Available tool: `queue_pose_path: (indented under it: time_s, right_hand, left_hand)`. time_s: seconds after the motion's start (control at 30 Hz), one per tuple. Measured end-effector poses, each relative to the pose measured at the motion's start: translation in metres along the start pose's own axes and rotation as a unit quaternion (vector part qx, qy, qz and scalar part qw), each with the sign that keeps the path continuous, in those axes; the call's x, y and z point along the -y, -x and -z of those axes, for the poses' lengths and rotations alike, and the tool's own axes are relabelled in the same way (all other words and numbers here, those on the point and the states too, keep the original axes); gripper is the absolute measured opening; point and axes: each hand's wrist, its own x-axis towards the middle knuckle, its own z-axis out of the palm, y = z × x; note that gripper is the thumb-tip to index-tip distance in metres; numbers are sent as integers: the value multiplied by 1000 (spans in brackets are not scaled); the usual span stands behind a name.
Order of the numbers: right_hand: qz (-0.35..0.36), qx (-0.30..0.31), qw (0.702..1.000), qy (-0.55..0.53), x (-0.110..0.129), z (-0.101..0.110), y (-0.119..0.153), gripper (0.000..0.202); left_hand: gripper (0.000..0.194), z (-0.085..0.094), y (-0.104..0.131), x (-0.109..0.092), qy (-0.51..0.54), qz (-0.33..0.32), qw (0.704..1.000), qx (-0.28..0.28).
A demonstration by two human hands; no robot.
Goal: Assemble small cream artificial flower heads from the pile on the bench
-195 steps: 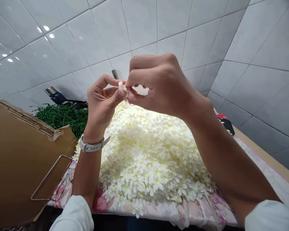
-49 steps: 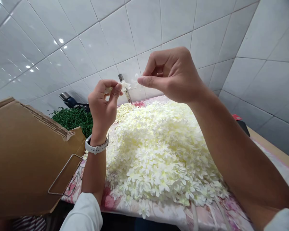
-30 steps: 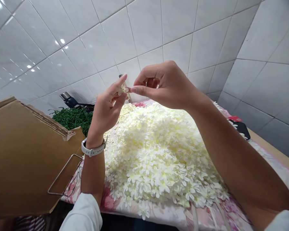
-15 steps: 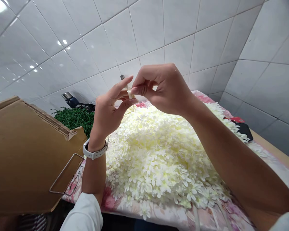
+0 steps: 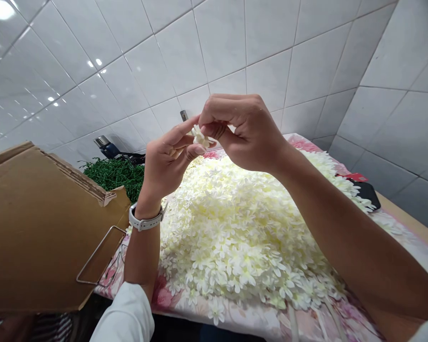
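A small white flower [image 5: 201,137] is held up between my two hands, above the far side of the flower pile. My left hand [image 5: 169,156], with a pale watch strap on its wrist, pinches the flower from the left between thumb and fingers. From the right, my right hand [image 5: 240,130] grips the flower's edge with bent thumb and forefinger. Below them spreads a large heap of loose white artificial flowers [image 5: 235,228] with yellowish centres. The exact contact of the fingertips on the flower is partly hidden.
An open cardboard box [image 5: 39,237] with a bent wire [image 5: 96,256] stands at left. Behind it lie green plastic stems [image 5: 112,175] and a dark blue clamp-like item [image 5: 109,148]. A black phone [image 5: 368,195] lies right on the floral tablecloth [image 5: 249,325]. Tiled walls [image 5: 221,42] close the back.
The small flower has turned, and its petals now show between my fingers. My right fingertips have moved slightly up and closer to my left forefinger. The view has shifted slightly.
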Motion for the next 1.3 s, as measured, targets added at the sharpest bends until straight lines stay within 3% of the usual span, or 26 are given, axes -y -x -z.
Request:
queue_pose_path:
  time_s: [0.17,0.33,0.53,0.7,0.83,1.03,1.3]
  right_hand:
    - [15,-8,1000,-11,-2,0,0,25]
    - [-40,-13,999,-12,-1,2,-1,29]
    - [-78,-45,995,30,-14,5,0,28]
    - [-81,-8,994,70,-25,8,2,22]
    - [-86,-15,996,16,-17,9,1,25]
    - [-88,21,990,-105,-7,4,1,26]
    - [-74,-26,996,-47,-5,0,0,30]
  left_hand:
    - [41,-2,1,-4,31,47,998,3]
    - [40,-3,-1,-6,75,48,996,-5]
    - [43,4,-3,0,40,63,997,-33]
    - [45,7,-3,5,37,61,997,-14]
    - [46,7,-3,5,50,60,997,10]
    - [42,-1,-1,3,81,66,995,7]
    - [38,-8,0,-2,104,82,991,15]
